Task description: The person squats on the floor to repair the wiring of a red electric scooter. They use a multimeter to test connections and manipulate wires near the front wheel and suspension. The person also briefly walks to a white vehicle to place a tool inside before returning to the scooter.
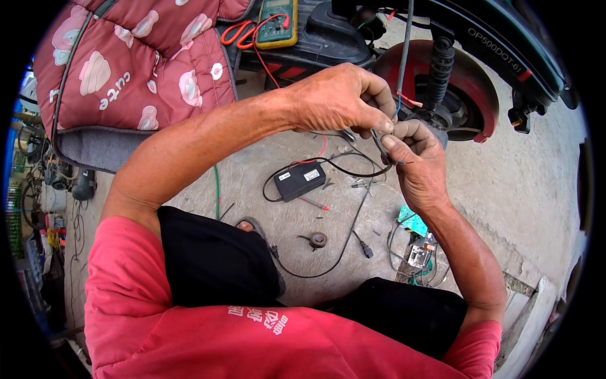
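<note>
A grey cable (pixel 406 47) hangs down from the scooter, its end split into a blue wire (pixel 398 107) and a reddish wire (pixel 412 101). My left hand (pixel 344 98) is closed in a pinch at the lower end of the blue wire. Just below and to the right, my right hand (pixel 420 161) pinches a black cable (pixel 360 173), its thumb close to the left fingertips. This cable loops back to a black charger box (pixel 300 181) on the ground. Whether the wire ends touch is hidden by my fingers.
A multimeter (pixel 278 24) with a red lead rests on the scooter's footboard (pixel 309 54). The rear wheel (pixel 470 95) stands beyond my hands. On the ground lie a tape roll (pixel 317 240), a red-tipped screwdriver (pixel 315 203), a plug (pixel 367 250) and a circuit board (pixel 419 255). A padded pink cover (pixel 139 69) hangs at left.
</note>
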Demonstrator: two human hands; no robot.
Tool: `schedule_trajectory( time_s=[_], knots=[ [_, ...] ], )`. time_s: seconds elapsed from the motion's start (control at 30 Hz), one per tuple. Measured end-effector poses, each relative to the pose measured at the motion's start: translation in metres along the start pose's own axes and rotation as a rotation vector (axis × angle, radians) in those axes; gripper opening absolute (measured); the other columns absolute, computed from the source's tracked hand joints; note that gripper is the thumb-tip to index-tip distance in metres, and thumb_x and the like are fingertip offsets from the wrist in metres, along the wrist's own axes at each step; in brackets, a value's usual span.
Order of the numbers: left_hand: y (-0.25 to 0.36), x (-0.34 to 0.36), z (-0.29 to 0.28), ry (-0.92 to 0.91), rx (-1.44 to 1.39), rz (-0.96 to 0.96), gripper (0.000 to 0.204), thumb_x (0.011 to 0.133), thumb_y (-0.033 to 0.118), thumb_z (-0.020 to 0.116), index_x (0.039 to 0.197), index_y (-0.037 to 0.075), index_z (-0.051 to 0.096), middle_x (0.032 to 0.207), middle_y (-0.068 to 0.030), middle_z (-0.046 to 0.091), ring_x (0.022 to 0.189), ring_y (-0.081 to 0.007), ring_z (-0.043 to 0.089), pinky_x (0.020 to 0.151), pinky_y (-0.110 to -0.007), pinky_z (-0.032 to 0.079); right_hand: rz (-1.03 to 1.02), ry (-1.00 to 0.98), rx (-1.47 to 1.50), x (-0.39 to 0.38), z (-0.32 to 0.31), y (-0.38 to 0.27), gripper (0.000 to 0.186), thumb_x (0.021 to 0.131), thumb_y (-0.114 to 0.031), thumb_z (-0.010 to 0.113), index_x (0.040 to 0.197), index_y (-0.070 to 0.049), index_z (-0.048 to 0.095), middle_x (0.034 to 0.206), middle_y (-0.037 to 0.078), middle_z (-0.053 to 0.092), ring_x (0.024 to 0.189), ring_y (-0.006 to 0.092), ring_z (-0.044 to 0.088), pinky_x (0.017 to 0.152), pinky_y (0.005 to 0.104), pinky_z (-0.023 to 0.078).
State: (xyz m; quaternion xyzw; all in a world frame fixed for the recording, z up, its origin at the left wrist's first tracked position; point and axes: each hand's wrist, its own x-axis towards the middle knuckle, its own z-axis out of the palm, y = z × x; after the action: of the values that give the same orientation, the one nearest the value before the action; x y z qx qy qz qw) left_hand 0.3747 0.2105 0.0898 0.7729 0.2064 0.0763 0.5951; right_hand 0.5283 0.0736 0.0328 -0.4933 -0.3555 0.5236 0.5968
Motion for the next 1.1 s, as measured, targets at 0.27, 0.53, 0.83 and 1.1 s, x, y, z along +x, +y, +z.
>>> schedule_trajectory(
  time_s=[0.27,0.53,0.83,1.1],
  knots=[
    [0.01,-0.004,-0.007,-0.017,0.481,0.15,0.022,0.075,0.018,0.07,0.08,0.0,0.06,0.067,-0.0011,0.056,0.064,-0.0094,0.052,0.06,-0.028,0.045,0.034,-0.055,-0.027,0.0,-0.001,-0.003,0.019,0.085,-0.017,0.07,0.092,-0.002,0.061,0.075,0.0,0.059,0.067,0.0054,0.051,0.06,0.0209,0.042],
    [0.008,-0.007,0.0,-0.023,0.043,-0.005,0.018,0.079,0.011,0.066,0.09,-0.002,0.06,0.079,-0.0055,0.062,0.067,-0.0113,0.06,0.061,-0.026,0.05,0.02,-0.065,-0.029,-0.001,0.003,-0.008,0.019,0.085,-0.017,0.07,0.09,-0.001,0.061,0.073,0.0,0.058,0.063,0.0055,0.049,0.056,0.0213,0.04],
    [-0.001,-0.012,0.0,-0.047,-0.276,-0.121,0.022,0.086,0.014,0.067,0.098,-0.003,0.062,0.088,-0.0069,0.063,0.071,-0.0128,0.064,0.063,-0.026,0.053,0.017,-0.057,-0.018,-0.004,0.003,-0.007,0.016,0.085,-0.014,0.07,0.091,-0.002,0.061,0.074,0.0,0.059,0.065,0.0055,0.05,0.058,0.0217,0.042],
    [0.001,-0.015,-0.004,-0.038,-0.071,-0.105,0.021,0.082,0.017,0.069,0.091,-0.001,0.063,0.083,-0.0054,0.062,0.069,-0.0115,0.061,0.062,-0.024,0.052,0.041,-0.086,-0.061,-0.003,0.002,-0.009,0.016,0.085,-0.015,0.069,0.09,-0.002,0.061,0.074,-0.001,0.058,0.064,0.005,0.049,0.058,0.0211,0.041]
  ],
)
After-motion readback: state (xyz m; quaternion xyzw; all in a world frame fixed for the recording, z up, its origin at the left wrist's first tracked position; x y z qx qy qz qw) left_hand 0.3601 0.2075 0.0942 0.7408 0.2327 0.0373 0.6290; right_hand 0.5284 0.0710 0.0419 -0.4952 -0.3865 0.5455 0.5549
